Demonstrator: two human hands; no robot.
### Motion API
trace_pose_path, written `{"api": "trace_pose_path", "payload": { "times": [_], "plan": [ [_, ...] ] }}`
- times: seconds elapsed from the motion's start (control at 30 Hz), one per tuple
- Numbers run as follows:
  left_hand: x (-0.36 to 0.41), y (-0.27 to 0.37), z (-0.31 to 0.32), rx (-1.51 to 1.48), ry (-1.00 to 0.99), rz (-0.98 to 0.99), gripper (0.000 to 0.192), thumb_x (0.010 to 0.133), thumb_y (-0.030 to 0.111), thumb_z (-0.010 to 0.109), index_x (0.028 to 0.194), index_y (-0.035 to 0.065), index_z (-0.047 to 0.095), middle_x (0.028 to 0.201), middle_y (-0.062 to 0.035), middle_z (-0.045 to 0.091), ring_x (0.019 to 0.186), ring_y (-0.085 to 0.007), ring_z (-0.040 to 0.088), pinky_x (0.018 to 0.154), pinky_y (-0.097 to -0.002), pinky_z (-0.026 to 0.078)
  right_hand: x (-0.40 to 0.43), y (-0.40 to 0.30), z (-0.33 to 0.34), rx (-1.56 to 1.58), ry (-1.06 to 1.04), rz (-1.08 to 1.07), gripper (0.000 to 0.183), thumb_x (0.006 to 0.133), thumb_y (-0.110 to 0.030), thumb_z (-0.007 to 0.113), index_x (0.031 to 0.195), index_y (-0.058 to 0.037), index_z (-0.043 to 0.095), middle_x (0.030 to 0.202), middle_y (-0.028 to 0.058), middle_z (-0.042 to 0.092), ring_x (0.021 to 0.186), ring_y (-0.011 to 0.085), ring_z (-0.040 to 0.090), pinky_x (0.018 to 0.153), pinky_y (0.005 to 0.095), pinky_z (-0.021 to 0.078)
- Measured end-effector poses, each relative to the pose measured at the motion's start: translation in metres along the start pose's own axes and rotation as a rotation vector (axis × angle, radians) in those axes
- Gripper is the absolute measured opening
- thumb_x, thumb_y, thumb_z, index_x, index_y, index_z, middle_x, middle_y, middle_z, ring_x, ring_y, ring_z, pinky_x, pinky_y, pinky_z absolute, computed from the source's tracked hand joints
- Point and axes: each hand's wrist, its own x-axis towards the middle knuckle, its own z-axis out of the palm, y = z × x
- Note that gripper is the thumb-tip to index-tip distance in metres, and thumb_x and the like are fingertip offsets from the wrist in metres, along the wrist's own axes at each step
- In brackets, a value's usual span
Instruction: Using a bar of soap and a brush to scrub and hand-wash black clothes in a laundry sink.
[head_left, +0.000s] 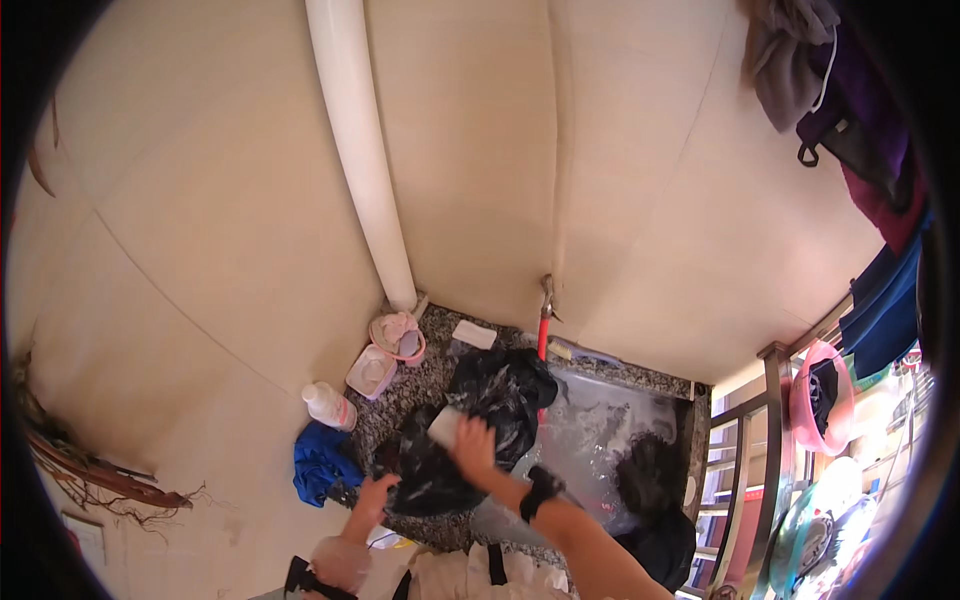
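Observation:
A wet black garment (427, 476) with streaks of suds lies bunched over the speckled stone counter (442, 531) beside the basin. My right hand (474, 450) presses a pale block (445, 426) onto the cloth; whether it is a soap bar or a brush is unclear. At the garment's near left edge, my left hand (375, 496) pinches the fabric. Cloudy, foamy water (581, 427) fills the basin to the right. More black cloth (651, 472) lies partly in it and hangs over the near right corner.
A tap (547, 289) with a red hose (542, 337) stands at the back wall, near a scrubbing brush (585, 351). On the left are a white bottle (330, 406), blue cloth (324, 463) and small pink containers (371, 373). A metal railing (772, 450) borders the right side.

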Motion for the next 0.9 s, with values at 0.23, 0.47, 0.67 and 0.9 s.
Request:
{"api": "trace_pose_path", "payload": {
  "times": [0.23,0.47,0.67,0.9],
  "plan": [
    [0.024,0.015,-0.031,1.031,0.016,0.332,0.045,0.074,0.023,0.076,0.107,-0.0049,0.062,0.098,-0.0208,0.066,0.094,-0.0368,0.065,0.083,-0.0453,0.052,0.012,0.126,-0.017,0.285,0.06,0.314,0.074,0.073,-0.024,0.078,0.133,0.001,0.044,0.113,0.0156,0.052,0.108,0.0344,0.052,0.09,0.0449,0.0407],
    [0.054,0.011,0.112,1.158,0.035,1.197,0.067,0.069,0.036,0.081,0.114,-0.0025,0.05,0.115,-0.0212,0.051,0.109,-0.0416,0.05,0.091,-0.0524,0.044,-0.192,0.205,0.039,0.264,-0.302,1.024,0.07,0.078,-0.027,0.077,0.13,-0.0005,0.037,0.119,0.0212,0.051,0.114,0.038,0.053,0.093,0.0491,0.0471],
    [0.098,-0.017,0.24,1.33,0.173,1.097,0.098,0.07,0.039,0.083,0.14,-0.0066,0.033,0.123,-0.0291,0.047,0.118,-0.0434,0.047,0.095,-0.0518,0.045,-0.256,0.194,0.057,0.036,-0.427,1.339,0.069,0.078,-0.028,0.077,0.128,-0.0018,0.038,0.125,0.0183,0.048,0.117,0.0357,0.054,0.095,0.0492,0.0472],
    [0.103,-0.027,0.229,1.518,-0.133,0.576,0.066,0.071,0.029,0.077,0.122,-0.0006,0.049,0.106,-0.0283,0.064,0.096,-0.0439,0.065,0.082,-0.0497,0.053,-0.239,0.174,0.093,0.298,-0.575,1.133,0.073,0.071,-0.03,0.079,0.123,-0.0001,0.036,0.118,0.0221,0.054,0.108,0.0373,0.06,0.092,0.046,0.0504]
  ]
}}
